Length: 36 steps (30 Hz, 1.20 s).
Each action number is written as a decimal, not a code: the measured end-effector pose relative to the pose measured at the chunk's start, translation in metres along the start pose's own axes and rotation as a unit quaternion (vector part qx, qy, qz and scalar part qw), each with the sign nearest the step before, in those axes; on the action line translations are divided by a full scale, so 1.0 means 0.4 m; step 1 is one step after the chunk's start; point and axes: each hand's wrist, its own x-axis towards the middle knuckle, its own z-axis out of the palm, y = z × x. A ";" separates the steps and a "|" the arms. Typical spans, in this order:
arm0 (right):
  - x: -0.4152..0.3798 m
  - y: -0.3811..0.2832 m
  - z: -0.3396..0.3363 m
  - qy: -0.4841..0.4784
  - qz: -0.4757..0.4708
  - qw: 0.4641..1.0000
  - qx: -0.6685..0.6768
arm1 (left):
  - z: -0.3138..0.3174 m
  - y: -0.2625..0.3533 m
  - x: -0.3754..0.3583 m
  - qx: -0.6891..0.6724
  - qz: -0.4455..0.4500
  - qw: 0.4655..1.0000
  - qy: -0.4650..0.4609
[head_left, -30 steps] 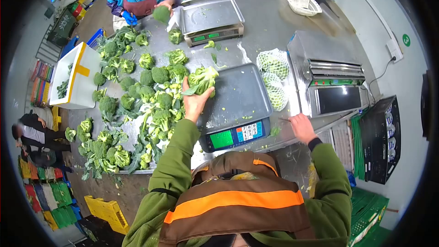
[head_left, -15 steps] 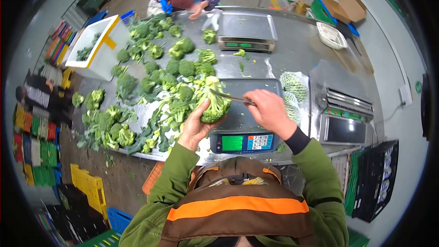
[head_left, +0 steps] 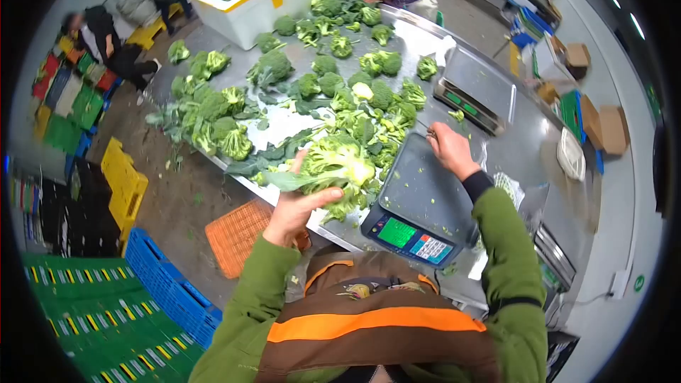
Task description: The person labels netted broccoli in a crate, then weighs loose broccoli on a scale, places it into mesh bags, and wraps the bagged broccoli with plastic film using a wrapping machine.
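left hand (head_left: 294,206) holds a broccoli head (head_left: 333,167), long axis crosswise, stem end (head_left: 362,172) rightward; right hand (head_left: 452,147) grips a knife (head_left: 430,132).

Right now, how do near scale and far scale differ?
The near scale has a dark pan; the far scale has a silver one. The near scale shows a keypad beside its display; no keypad shows on the far scale. The right hand overlaps the near scale, not the far scale. Both displays glow green.

Toward four o'clock, a scale keypad (head_left: 431,249) and, farther out, a green sign (head_left: 639,283) are showing only illegible marks.
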 end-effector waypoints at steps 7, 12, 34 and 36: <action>-0.049 -0.288 -0.147 0.018 -0.218 0.971 0.101 | -0.065 -0.050 0.088 0.269 0.131 0.952 0.070; -0.051 -0.283 -0.121 0.048 -0.241 0.969 -0.001 | -0.086 -0.063 0.120 0.432 0.129 0.890 0.072; -0.126 -0.274 -0.203 -0.164 -0.002 0.909 0.382 | -0.082 -0.051 0.154 0.436 0.468 0.768 0.038; -0.134 -0.276 -0.210 -0.139 -0.061 0.935 0.320 | -0.093 -0.048 0.159 0.463 0.492 0.738 0.012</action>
